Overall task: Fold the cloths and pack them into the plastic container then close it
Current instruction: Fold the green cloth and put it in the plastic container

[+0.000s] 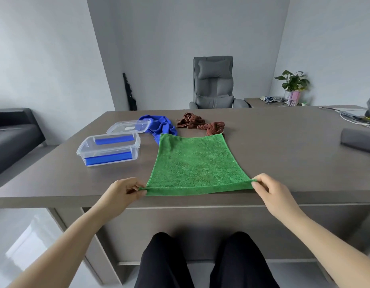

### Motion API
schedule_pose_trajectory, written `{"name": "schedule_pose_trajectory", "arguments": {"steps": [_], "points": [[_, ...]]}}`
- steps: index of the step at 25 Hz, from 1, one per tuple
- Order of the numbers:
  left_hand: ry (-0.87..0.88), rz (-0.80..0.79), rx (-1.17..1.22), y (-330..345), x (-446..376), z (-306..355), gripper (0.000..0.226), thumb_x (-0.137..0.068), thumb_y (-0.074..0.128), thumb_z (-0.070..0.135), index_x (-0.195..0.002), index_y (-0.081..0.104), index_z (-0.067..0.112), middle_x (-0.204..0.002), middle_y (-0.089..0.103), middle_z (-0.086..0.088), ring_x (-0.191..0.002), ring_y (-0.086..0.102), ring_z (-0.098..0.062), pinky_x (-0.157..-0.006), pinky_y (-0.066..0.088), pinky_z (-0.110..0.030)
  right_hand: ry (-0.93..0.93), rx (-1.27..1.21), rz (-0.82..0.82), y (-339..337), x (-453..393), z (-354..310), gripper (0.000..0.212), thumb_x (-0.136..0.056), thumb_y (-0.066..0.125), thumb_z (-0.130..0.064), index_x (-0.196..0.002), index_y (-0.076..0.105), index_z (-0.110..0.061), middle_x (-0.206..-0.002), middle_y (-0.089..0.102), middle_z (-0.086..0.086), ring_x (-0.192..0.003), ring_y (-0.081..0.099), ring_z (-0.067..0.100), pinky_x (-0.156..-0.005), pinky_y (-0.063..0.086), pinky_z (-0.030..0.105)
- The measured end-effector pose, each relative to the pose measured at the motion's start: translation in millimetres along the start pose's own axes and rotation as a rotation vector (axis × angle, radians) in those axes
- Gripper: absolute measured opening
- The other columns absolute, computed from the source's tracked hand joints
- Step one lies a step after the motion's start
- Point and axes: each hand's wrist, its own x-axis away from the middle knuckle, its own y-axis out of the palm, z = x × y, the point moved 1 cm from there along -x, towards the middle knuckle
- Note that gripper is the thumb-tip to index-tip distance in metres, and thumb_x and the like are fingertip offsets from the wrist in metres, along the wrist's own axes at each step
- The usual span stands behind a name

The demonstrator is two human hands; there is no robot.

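A green cloth lies spread flat on the grey desk, its near edge at the desk's front. My left hand pinches its near left corner and my right hand pinches its near right corner. A clear plastic container with blue side clips stands open at the left, nothing inside it. Its clear lid lies flat just behind it. A crumpled blue cloth sits beside the lid, partly under the green cloth's far left corner. A crumpled brown cloth lies behind the green one.
A grey office chair stands behind the desk. A dark grey object lies at the desk's right edge, with cables and a monitor's edge behind it. A potted plant sits on a side desk. A black sofa is at the left.
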Motion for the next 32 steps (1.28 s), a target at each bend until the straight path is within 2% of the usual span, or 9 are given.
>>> {"name": "schedule_pose_trajectory", "arguments": {"steps": [4,7,10,13,17,20,24,28,32], "points": [[0.005,0.000,0.128,1.8,-7.0,-1.5,0.015,-0.086,0.073,0.015,-0.084,0.071,0.030,-0.081,0.073,-0.001,-0.071,0.066,-0.010,-0.071,0.050,-0.020,-0.018,-0.062,0.021,1.7,-10.1,-0.6,0.015,-0.097,0.053,-0.026,-0.082,0.056,-0.026,-0.054,0.044,-0.005,-0.048,0.036,0.007,-0.050,0.032,0.019],[-0.032,0.108,0.208,2.8,-21.6,2.9,0.012,-0.092,0.066,0.019,-0.080,0.065,0.018,-0.074,0.067,-0.010,-0.065,0.057,-0.010,-0.067,0.048,-0.017,-0.017,-0.100,0.071,6.2,-25.9,-6.6,0.015,-0.097,0.051,-0.024,-0.083,0.055,-0.024,-0.059,0.048,-0.003,-0.055,0.042,0.010,-0.053,0.034,0.019],[-0.087,0.233,0.308,7.6,-47.9,12.6,0.019,-0.096,0.058,0.017,-0.079,0.058,0.011,-0.072,0.056,-0.018,-0.068,0.053,-0.019,-0.072,0.059,-0.033,0.003,-0.136,0.127,11.8,-52.1,-13.2,0.016,-0.099,0.049,-0.023,-0.083,0.052,-0.020,-0.065,0.052,0.002,-0.062,0.047,0.015,-0.057,0.035,0.022],[-0.157,0.319,0.317,12.7,-84.1,20.4,0.018,-0.099,0.053,0.023,-0.085,0.056,0.012,-0.076,0.054,-0.015,-0.069,0.052,-0.023,-0.066,0.057,-0.046,0.043,-0.151,0.173,19.1,-86.4,-17.3,0.017,-0.100,0.046,-0.023,-0.084,0.049,-0.018,-0.065,0.049,-0.001,-0.061,0.045,0.014,-0.057,0.034,0.020],[-0.224,0.414,0.139,17.0,-134.7,20.9,0.025,-0.099,0.048,0.034,-0.079,0.053,0.020,-0.067,0.048,-0.004,-0.062,0.042,-0.019,-0.056,0.040,-0.038,0.135,-0.129,0.187,34.1,-133.5,-13.7,0.022,-0.101,0.044,-0.026,-0.081,0.046,-0.016,-0.059,0.042,-0.005,-0.052,0.037,0.013,-0.049,0.028,0.029],[-0.312,0.437,0.026,24.7,-162.6,12.4,0.032,-0.100,0.043,0.035,-0.073,0.048,0.018,-0.061,0.043,0.003,-0.053,0.037,-0.016,-0.049,0.028,-0.030,0.191,-0.042,0.169,47.2,-161.2,-8.6,0.020,-0.100,0.043,-0.028,-0.090,0.053,-0.014,-0.062,0.050,-0.002,-0.056,0.045,0.016,-0.051,0.030,0.032],[-0.376,0.370,-0.133,36.0,-182.9,-7.0,0.031,-0.102,0.041,0.034,-0.078,0.049,0.016,-0.062,0.052,-0.001,-0.050,0.044,-0.018,-0.046,0.029,-0.029,0.240,0.110,0.106,64.8,-183.1,1.0,0.022,-0.100,0.043,-0.032,-0.097,0.056,-0.015,-0.072,0.058,0.002,-0.072,0.055,0.029,-0.060,0.040,0.035],[-0.373,0.295,-0.337,42.5,-188.6,-16.0,0.028,-0.101,0.041,0.038,-0.089,0.053,0.015,-0.068,0.054,0.003,-0.059,0.048,-0.013,-0.047,0.028,-0.029,0.262,0.343,0.077,77.4,-186.7,9.2,0.022,-0.098,0.044,-0.038,-0.097,0.056,-0.020,-0.072,0.054,-0.002,-0.070,0.050,0.028,-0.058,0.038,0.033],[-0.350,0.273,-0.539,40.7,-183.1,-6.7,0.025,-0.098,0.043,0.043,-0.093,0.044,0.018,-0.075,0.052,0.004,-0.061,0.049,-0.019,-0.048,0.030,-0.030,0.216,0.440,0.087,77.6,-182.2,10.9,0.023,-0.094,0.051,-0.039,-0.107,0.051,-0.019,-0.094,0.061,0.004,-0.084,0.058,0.031,-0.061,0.040,0.034]]}}
